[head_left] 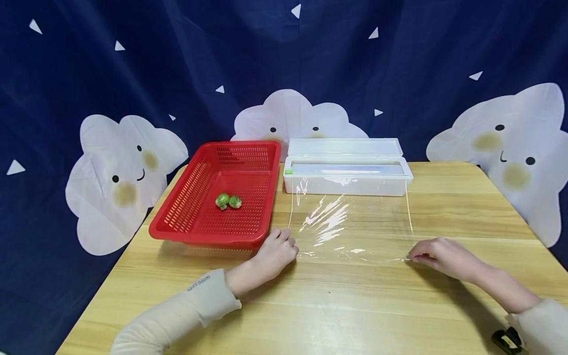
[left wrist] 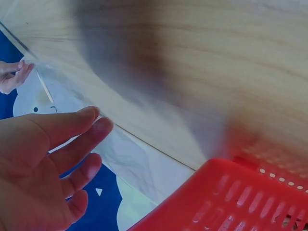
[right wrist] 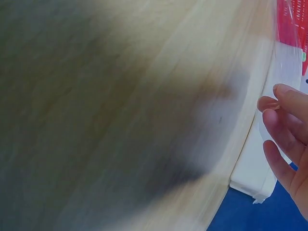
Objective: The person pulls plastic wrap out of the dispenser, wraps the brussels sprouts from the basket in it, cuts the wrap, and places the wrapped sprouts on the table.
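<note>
A clear sheet of plastic wrap [head_left: 350, 222] stretches from a white wrap dispenser box [head_left: 346, 186] towards the person. Its near left corner is pinched by the left hand [head_left: 276, 252], beside the red basket; thumb and forefinger meet in the left wrist view. At the near right corner, the right hand [head_left: 445, 257] pinches the film between thumb and fingers, also seen in the right wrist view. The dispenser's lid [head_left: 343, 147] stands raised at the back, and a small green piece [head_left: 289, 172] sits at the left of its front edge.
A red perforated basket [head_left: 266, 217] stands at the left with two Brussels sprouts [head_left: 228, 201] inside. Near the right sleeve lies a small black object [head_left: 507, 341]. The wooden table [head_left: 319, 315] ends at a dark blue curtain [head_left: 266, 44] with cloud prints.
</note>
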### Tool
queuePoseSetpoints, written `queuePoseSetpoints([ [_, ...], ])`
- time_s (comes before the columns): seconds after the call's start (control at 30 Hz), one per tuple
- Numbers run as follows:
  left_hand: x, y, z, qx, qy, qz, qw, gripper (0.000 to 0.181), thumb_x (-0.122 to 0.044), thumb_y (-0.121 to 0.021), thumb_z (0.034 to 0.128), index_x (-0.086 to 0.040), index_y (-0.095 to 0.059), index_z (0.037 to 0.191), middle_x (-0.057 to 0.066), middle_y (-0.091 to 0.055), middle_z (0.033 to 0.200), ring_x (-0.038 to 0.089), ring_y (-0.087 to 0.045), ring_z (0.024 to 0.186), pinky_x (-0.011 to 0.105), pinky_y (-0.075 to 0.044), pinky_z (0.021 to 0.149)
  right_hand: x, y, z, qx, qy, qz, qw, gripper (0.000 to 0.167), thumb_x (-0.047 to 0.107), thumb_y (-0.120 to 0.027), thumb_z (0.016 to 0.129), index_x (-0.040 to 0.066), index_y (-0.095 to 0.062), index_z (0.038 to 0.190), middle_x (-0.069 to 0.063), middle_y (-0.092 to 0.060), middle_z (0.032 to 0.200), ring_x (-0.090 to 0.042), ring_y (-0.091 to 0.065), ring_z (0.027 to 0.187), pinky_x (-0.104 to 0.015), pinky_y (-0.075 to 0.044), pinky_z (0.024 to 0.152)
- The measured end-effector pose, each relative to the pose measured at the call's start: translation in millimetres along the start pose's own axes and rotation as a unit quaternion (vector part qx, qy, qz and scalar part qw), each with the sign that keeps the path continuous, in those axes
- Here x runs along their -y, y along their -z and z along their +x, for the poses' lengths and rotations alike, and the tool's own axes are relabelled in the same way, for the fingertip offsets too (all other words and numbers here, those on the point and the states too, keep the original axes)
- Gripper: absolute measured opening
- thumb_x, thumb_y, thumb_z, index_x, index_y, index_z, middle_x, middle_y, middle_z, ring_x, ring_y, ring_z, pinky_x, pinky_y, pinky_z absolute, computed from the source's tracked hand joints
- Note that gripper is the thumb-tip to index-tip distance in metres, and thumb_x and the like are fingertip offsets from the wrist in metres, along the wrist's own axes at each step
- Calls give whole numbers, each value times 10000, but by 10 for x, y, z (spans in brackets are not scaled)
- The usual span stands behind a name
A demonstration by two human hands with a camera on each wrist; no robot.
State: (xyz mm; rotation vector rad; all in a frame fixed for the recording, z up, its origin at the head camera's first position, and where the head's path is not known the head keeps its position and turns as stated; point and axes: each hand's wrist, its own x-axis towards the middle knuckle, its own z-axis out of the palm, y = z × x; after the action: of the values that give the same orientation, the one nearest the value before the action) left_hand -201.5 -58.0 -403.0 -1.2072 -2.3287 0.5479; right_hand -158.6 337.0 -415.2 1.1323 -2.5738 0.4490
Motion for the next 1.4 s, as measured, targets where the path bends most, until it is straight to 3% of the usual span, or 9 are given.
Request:
queuePoseSetpoints([
  [0.13, -20, 9, 12, 382, 58, -75, 9992, 69, -221, -638, 747, -261, -657, 696, -99, -538, 690, 121, -424, 765, 290, -305, 702, -4, -21, 10, 141, -101, 1, 9998, 204, 49, -739, 691, 211, -689, 806, 107, -669, 781, -44, -628, 705, -190, -486, 595],
  [0.3, -34, 16, 33, 782, 39, -216, 9967, 66, -216, -655, 741, -269, -672, 704, -96, -533, 709, 124, -425, 783, 294, -296, 709, -4, -58, -2, 193, -138, -60, 9997, 253, 2, -748, 647, 196, -689, 799, 91, -670, 780, -61, -634, 706, -224, -501, 588],
  [0.57, -26, -21, 41, 863, 5, -335, 9957, 60, -211, -662, 747, -251, -681, 707, -89, -558, 733, 129, -439, 797, 300, -305, 722, 21, -69, -14, 321, -279, -141, 9990, 188, 65, -737, 687, 192, -694, 820, 73, -650, 860, -63, -625, 736, -275, -518, 613],
  [0.87, -20, -46, 62, 960, 111, -543, 9938, 141, -329, -653, 775, -225, -681, 684, -77, -554, 717, 135, -460, 790, 309, -311, 733, 64, -29, -23, 853, -595, -155, 9945, 103, 145, -707, 764, 207, -695, 845, 17, -607, 962, -90, -605, 794, -314, -511, 636],
  [1.2, -21, -82, 65, 1062, 103, -606, 9924, 181, -405, -685, 739, -226, -682, 712, -73, -561, 752, 133, -473, 799, 315, -316, 733, 47, -74, -40, 684, -522, -294, 9959, 138, 176, -726, 746, 147, -703, 879, 9, -563, 964, -85, -569, 782, -294, -506, 621],
  [1.4, -5, -101, 62, 910, 141, -653, 9936, 205, -404, -681, 747, -202, -682, 711, -51, -551, 792, 137, -480, 794, 324, -328, 743, 41, -60, -44, 826, -682, -125, 9942, 155, 197, -711, 771, 114, -707, 902, 76, -524, 909, -21, -510, 766, -247, -473, 589],
])
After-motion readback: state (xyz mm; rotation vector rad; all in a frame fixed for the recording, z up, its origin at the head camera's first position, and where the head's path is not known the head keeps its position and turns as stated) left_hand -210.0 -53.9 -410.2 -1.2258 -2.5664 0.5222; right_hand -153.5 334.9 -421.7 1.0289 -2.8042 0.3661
